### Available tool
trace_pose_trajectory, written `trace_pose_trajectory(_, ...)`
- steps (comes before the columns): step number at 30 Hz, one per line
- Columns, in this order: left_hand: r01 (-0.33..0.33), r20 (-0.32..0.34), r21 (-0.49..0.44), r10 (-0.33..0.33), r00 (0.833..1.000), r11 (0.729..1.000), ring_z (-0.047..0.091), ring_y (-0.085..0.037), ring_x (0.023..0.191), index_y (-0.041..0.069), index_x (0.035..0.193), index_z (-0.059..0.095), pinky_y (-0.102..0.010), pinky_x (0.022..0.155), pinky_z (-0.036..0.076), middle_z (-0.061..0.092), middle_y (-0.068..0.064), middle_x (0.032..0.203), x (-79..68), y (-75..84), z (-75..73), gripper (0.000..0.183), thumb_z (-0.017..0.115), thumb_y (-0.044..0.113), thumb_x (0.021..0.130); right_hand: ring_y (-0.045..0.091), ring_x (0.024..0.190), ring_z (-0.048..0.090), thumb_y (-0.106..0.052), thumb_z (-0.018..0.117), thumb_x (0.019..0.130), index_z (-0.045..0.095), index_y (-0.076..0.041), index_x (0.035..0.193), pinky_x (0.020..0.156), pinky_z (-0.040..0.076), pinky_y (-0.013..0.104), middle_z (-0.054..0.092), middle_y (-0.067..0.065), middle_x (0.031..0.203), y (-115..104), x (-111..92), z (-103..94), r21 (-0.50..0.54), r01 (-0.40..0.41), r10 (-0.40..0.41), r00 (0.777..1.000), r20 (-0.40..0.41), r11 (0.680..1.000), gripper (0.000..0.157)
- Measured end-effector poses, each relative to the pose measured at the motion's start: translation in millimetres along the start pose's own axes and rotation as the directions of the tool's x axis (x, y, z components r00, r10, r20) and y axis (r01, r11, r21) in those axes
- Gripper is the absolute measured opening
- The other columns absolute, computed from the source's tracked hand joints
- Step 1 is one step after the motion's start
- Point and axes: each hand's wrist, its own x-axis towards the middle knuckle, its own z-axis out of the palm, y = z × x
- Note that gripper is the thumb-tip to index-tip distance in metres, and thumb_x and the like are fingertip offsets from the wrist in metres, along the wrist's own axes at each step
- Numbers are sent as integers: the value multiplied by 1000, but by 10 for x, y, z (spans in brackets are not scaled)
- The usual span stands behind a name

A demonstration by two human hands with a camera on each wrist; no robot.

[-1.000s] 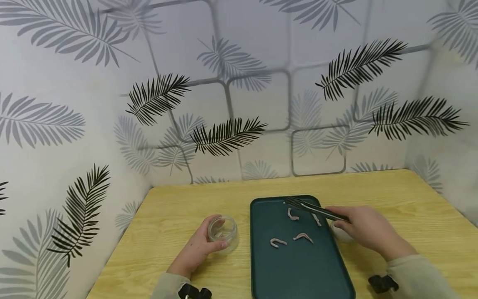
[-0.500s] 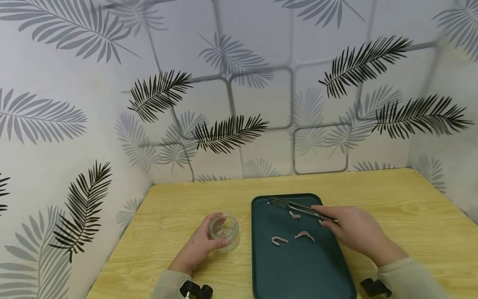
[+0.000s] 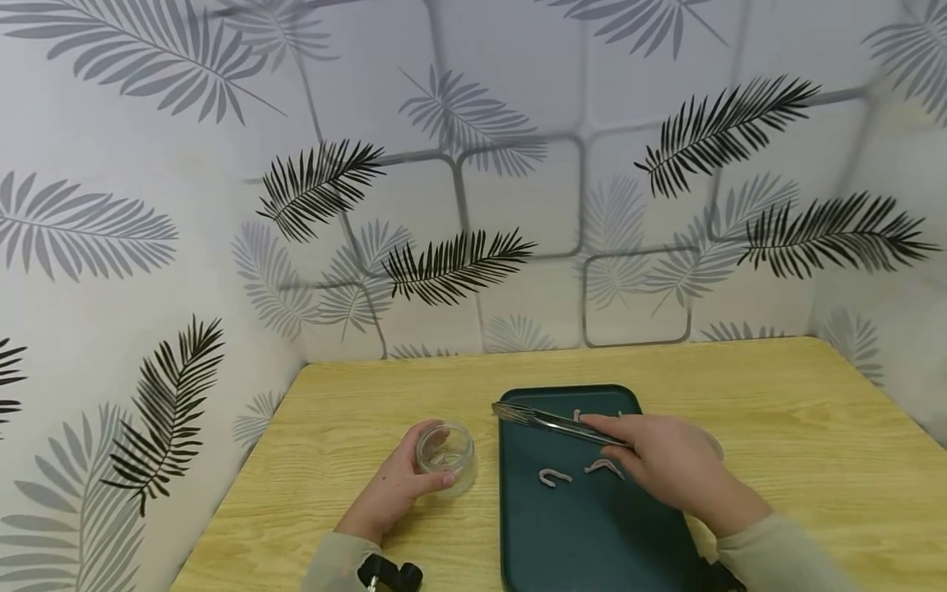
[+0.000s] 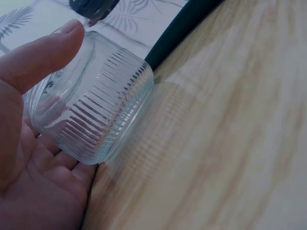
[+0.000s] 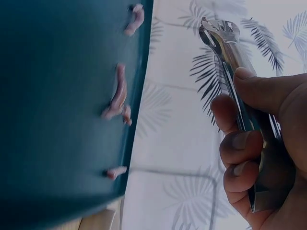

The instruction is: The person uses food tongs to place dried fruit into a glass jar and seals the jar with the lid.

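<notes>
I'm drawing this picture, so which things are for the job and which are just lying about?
For the job, it seems:
jar, in the left hand
tongs, in the right hand
tray
bent pieces

Just there, probably:
table
wall
pale thing behind the right hand, mostly hidden

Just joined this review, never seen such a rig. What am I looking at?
No machine here: just a bare human left hand and right hand. The wide picture is taken from the head, looking forward and down; the two close ones come from the left and right wrists. On the wood-patterned table lies a dark green tray with small pinkish curved pieces; I can't tell what they are. The left hand grips a clear glass jar beside the tray; the right holds metal tongs above it.
</notes>
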Motion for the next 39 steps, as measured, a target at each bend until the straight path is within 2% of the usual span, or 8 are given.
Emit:
trace_pose_trajectory(7,2,-7,7,-2,1000,1000,46,-32,135,15,154,35,-37,101,43,40,-14,156,9,-14,0,81,82,21,88,-5,61,49,-24,76,91,63,-28,140,49,36,23,73,-11,97,-151,110,62,69,86,-87,996,3,994,51)
trace_pose_trajectory(13,3,1,-11,-3,1000,1000,47,-34,134,13,155,32,-36,100,45,38,-16,157,4,-16,1,83,82,20,88,-3,53,39,-29,75,92,62,-33,141,48,35,24,71,-12,96,-311,192,111,73,115,-117,993,24,991,51)
trace_pose_trajectory(18,12,4,-25,-12,1000,1000,52,-35,129,12,156,30,-38,99,48,36,-19,157,3,-23,0,85,81,17,89,-2,55,44,-29,75,92,62,-32,141,54,40,27,64,-18,83,-411,221,104,93,125,-129,991,37,988,50)
trace_pose_trajectory(22,10,-1,-16,-10,1000,1000,53,-34,128,13,156,31,-37,97,48,38,-18,155,7,-11,-2,84,80,18,89,12,83,69,-30,74,93,61,-33,142,74,54,49,59,-26,74,-446,237,97,102,99,-105,993,53,990,51)
trace_pose_trajectory(26,11,-3,-14,-11,1000,1000,48,-33,132,15,156,32,-36,97,47,41,-15,152,4,1,0,83,81,18,89,8,85,68,-30,74,93,60,-34,143,88,45,69,56,-28,73,-447,250,114,96,85,-91,994,63,992,52)
trace_pose_trajectory(30,5,0,-23,-5,1000,1000,47,-34,132,13,156,32,-34,97,47,40,-17,152,-3,3,3,82,80,17,89,-4,61,48,-29,75,92,60,-32,143,75,53,51,52,-26,75,-432,247,140,96,96,-102,993,61,991,52)
trace_pose_trajectory(37,-2,17,-33,2,1000,999,52,-36,130,10,157,28,-35,98,48,36,-19,157,1,3,6,84,79,15,90,-5,64,48,-30,77,91,60,-29,143,63,50,33,58,-23,83,-301,187,149,80,87,-90,995,45,993,55)
trace_pose_trajectory(39,-7,20,-27,8,1000,1000,50,-36,131,10,157,28,-35,98,48,35,-18,158,5,5,5,83,78,15,90,-4,63,46,-29,76,92,59,-28,144,55,40,26,58,-22,83,-247,166,130,92,67,-73,995,65,993,56)
